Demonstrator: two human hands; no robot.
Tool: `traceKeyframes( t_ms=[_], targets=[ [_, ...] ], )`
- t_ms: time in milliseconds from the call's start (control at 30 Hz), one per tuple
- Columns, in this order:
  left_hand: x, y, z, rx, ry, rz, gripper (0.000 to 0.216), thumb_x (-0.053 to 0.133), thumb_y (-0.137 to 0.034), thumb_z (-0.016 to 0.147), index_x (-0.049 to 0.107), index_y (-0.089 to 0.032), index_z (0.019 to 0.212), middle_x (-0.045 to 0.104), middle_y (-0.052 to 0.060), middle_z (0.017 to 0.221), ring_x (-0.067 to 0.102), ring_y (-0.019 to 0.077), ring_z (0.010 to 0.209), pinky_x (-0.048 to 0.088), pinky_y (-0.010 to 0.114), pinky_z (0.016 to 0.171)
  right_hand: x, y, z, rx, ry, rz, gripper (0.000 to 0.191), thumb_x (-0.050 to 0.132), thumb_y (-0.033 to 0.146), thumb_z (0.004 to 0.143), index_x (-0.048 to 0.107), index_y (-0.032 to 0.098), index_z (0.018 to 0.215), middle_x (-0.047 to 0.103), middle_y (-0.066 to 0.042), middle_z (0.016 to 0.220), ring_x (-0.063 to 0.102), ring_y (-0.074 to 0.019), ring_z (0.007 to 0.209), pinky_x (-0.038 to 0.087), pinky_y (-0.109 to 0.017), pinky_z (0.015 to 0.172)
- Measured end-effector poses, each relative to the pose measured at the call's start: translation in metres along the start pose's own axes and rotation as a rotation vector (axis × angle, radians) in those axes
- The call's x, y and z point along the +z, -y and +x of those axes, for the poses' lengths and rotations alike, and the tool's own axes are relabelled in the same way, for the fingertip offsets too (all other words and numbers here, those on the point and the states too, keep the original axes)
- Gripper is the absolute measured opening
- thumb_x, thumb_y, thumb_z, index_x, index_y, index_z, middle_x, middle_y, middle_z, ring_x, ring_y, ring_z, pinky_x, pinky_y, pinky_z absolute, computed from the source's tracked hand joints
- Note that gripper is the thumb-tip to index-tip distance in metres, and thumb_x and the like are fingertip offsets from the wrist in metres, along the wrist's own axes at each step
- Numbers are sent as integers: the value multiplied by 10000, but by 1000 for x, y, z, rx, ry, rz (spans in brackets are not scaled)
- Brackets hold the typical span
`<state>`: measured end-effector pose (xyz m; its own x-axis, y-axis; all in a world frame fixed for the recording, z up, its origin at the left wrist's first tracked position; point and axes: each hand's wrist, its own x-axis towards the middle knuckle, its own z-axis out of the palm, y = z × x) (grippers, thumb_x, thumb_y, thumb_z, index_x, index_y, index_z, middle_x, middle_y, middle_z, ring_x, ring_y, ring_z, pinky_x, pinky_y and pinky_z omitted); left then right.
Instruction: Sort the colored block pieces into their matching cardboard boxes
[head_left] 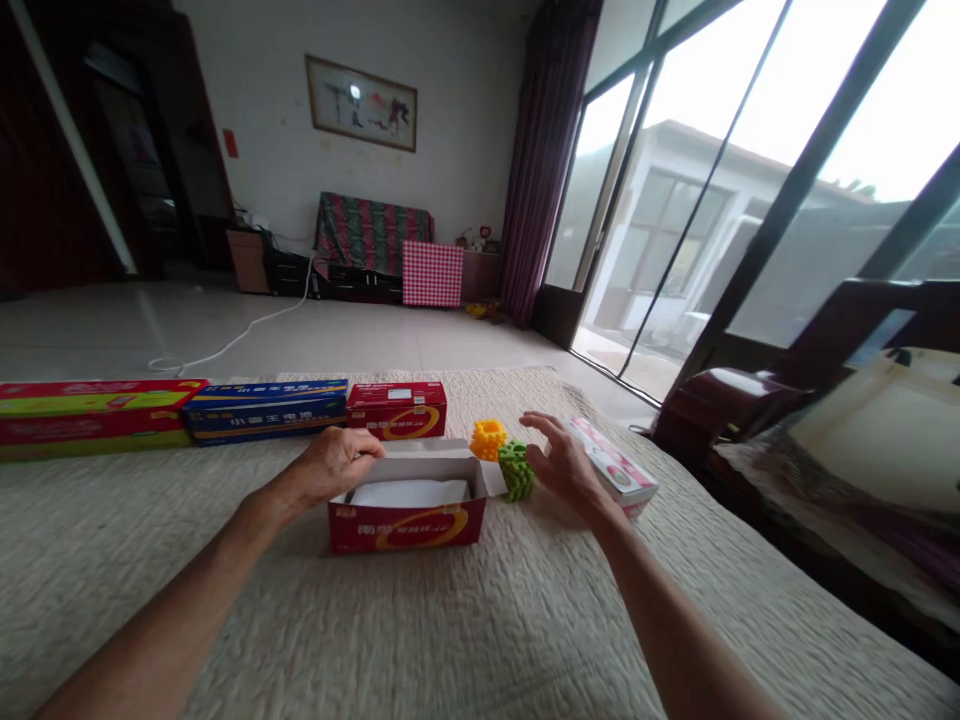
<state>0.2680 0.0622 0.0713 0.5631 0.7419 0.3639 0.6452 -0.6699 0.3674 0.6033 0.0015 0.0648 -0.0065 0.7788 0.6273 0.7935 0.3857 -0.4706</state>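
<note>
A red cardboard box stands with its top open, and a white item lies inside it. My left hand is closed at the box's back left corner, its fingertips pinching the raised white flap. Just right of the box is a green knobbly toy piece, and behind it a yellow knobbly toy piece. My right hand hovers with fingers apart beside the green piece; whether it touches the piece cannot be made out. Partly behind that hand lies a pink and white box.
Along the far side stand a red and green box, a blue box and a closed red box. All rest on a beige quilted cover. A dark wooden armrest is at the right.
</note>
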Motion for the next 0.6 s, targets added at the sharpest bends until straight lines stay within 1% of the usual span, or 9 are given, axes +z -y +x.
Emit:
traceKeyframes(
  t_ms=[67,100,167,300,367,500,600],
  targets=[
    [0,3,3,16,21,8,299,448,-147,742,737,-211,779,752,6,843,681,158,781,473,219,739,-3,-10,6,-14,157,-32,506,475,33,655,637,222,1096,648,-80,1210,589,-252,1141,461,-454,976],
    [1,4,4,20,26,13,296,450,-147,740,736,-212,780,753,5,842,681,159,779,474,221,743,-3,-14,7,-35,208,-41,532,479,28,644,638,240,1105,652,-65,1213,600,-247,1128,467,-448,970],
    [2,6,3,17,26,16,293,451,-154,741,733,-213,790,754,5,852,680,160,786,475,222,750,-1,-20,6,-78,257,-56,546,493,23,636,644,276,1096,673,-37,1185,632,-235,1068,485,-428,941],
    [3,7,1,21,32,6,303,432,-164,750,728,-208,799,751,8,872,678,157,798,469,218,748,6,-24,4,-61,285,-111,502,492,28,654,653,274,1060,719,-21,1057,672,-209,896,510,-379,847],
    [3,7,0,21,31,1,304,428,-164,747,725,-209,791,749,5,859,674,154,782,465,216,730,7,-24,4,-56,286,-134,465,492,40,682,651,272,1052,722,-15,1027,669,-197,853,501,-367,828],
    [3,6,1,11,9,-17,300,432,-175,738,725,-224,781,749,-8,840,671,153,776,464,212,728,4,-22,4,-69,253,-140,369,504,63,741,666,265,1005,723,-19,968,657,-188,827,488,-356,816],
    [3,5,2,9,10,-25,295,435,-185,735,724,-226,777,748,-9,847,671,155,788,465,208,731,4,-22,3,-62,249,-130,328,506,74,767,673,249,988,713,-31,964,653,-186,845,486,-346,809]
  ],
)
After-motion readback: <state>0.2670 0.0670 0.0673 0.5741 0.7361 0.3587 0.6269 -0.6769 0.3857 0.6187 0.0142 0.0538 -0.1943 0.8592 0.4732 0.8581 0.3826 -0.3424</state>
